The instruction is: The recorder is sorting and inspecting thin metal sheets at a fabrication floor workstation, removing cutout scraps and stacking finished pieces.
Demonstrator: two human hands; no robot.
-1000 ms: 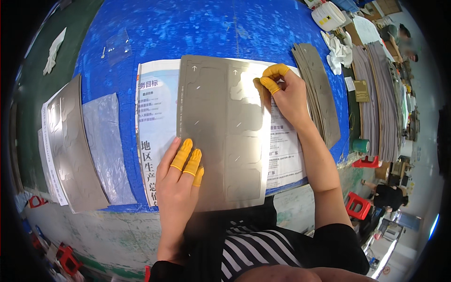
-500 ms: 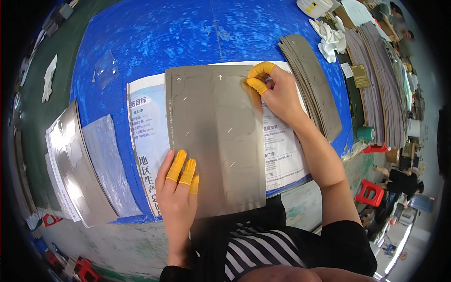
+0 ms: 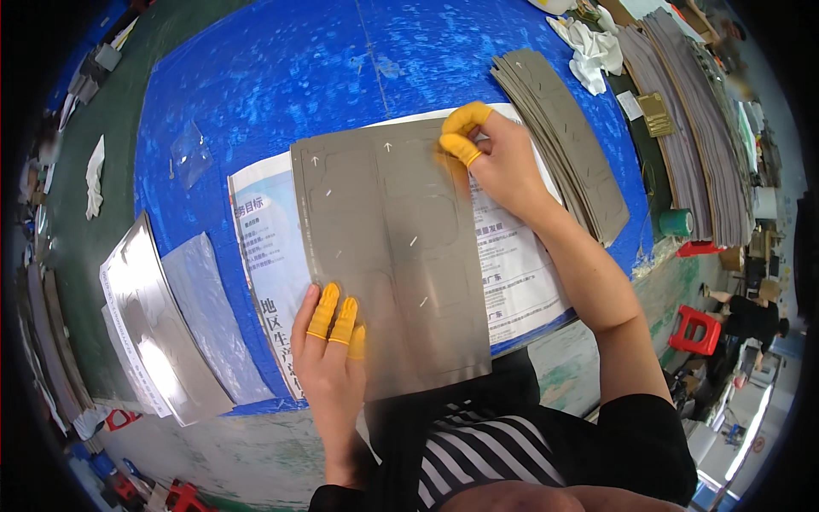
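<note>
Lying on printed newspaper sheets [image 3: 522,286], the thin grey-brown rectangular plate [image 3: 392,256] was between both hands, its long axis running away from the body, slightly slanted. It extended rightward from the left hand [image 3: 328,363], which was open, straight fingers resting on its lower left border. The right hand [image 3: 503,162], curled at the upper right edge, had its yellow-covered tips close together; whether they pinched anything, I could not tell. Of the white round bucket [image 3: 553,5], only a part was visible, its contents hidden.

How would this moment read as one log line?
left hand: on grey sheet, lower left; right hand: at sheet's upper right; newspaper: beneath
</note>
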